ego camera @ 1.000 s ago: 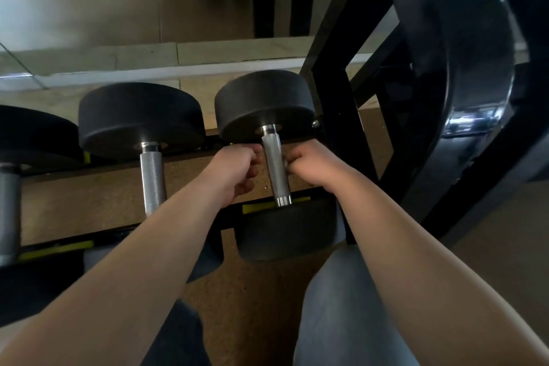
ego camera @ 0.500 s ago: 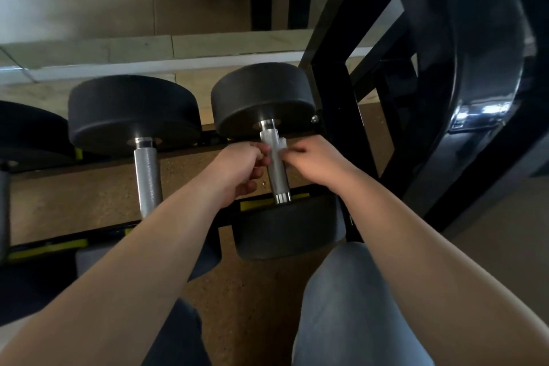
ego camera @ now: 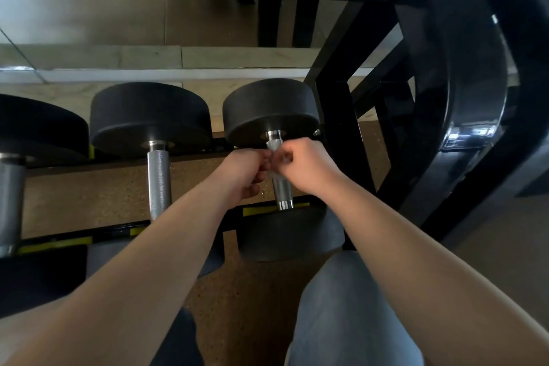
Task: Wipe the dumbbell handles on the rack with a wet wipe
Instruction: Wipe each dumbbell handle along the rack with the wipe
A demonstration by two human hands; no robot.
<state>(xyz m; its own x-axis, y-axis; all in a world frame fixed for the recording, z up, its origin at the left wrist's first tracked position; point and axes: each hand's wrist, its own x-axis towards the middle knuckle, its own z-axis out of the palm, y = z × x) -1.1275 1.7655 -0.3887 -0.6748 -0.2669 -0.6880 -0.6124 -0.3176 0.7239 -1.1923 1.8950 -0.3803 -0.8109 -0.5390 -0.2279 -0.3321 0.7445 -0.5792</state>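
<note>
Knurled metal handle (ego camera: 281, 187), matt black rubber heads (ego camera: 269, 110).

The hands (ego camera: 279, 166) hide the upper part of the rightmost dumbbell handle (ego camera: 282, 187), the wet wipe (ego camera: 271, 147) between them is a blurred scrap, and the leftmost dumbbell (ego camera: 17, 140) is cut off by the edge.

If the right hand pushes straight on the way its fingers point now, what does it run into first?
The right hand points left across the rightmost dumbbell's handle, which it already seems to touch. Past that, it would meet the left hand on the other side. Depth is hard to judge here.
</note>
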